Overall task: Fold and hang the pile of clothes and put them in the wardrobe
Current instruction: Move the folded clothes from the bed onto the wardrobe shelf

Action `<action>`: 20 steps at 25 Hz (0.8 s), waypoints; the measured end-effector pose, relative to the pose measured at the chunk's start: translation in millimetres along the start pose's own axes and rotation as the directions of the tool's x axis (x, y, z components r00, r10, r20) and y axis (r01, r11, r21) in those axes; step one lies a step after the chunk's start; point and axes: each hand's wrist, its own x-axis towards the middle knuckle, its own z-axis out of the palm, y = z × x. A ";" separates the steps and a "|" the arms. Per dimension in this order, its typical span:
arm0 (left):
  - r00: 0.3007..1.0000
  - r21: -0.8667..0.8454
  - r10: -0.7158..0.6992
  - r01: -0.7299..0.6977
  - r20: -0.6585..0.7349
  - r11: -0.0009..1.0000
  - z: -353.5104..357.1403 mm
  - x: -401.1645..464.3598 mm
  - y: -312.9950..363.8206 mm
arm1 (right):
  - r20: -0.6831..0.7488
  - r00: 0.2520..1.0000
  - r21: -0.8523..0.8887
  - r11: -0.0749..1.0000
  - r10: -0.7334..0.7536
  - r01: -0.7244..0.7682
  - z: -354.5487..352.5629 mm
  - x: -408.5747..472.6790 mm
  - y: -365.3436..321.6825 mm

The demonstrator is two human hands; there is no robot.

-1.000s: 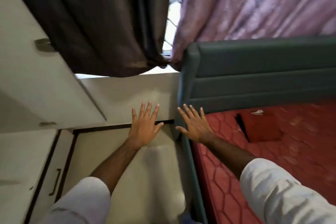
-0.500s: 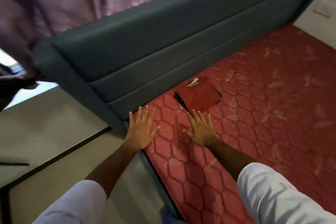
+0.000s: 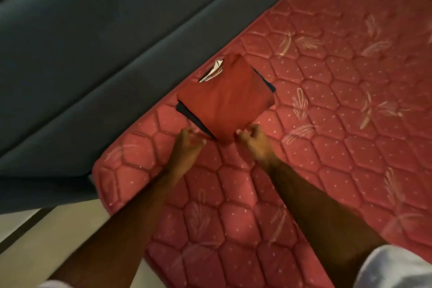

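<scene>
Folded red garment (image 3: 228,98) on mattress (image 3: 327,124). Left hand (image 3: 184,149), right hand (image 3: 256,141) at its near corner, fingers curled; grip unclear, blurred.

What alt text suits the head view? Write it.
Two bare hands, left hand and right hand, reach for a folded red cloth stack lying on a red quilted mattress beside a dark grey padded headboard; fingers blurred.

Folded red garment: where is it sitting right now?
In the head view the folded red garment lies on the red quilted mattress, close to the dark headboard, just beyond the left hand and right hand.
</scene>
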 end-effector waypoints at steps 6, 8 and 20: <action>0.958 -0.516 -0.280 0.206 -0.069 0.832 41.1 59.5 14.7 | 0.000 0.983 0.395 0.903 0.184 -0.170 26.4 60.6 5.3; 0.961 -0.522 -0.265 0.189 -0.074 0.832 44.4 63.0 21.9 | 0.023 0.977 0.402 0.893 0.213 -0.204 23.8 67.1 2.3; 0.904 -0.457 -0.427 0.380 0.000 0.805 -12.7 -63.9 -37.1 | 0.376 0.883 0.745 0.474 0.281 -0.469 -20.7 -77.5 70.1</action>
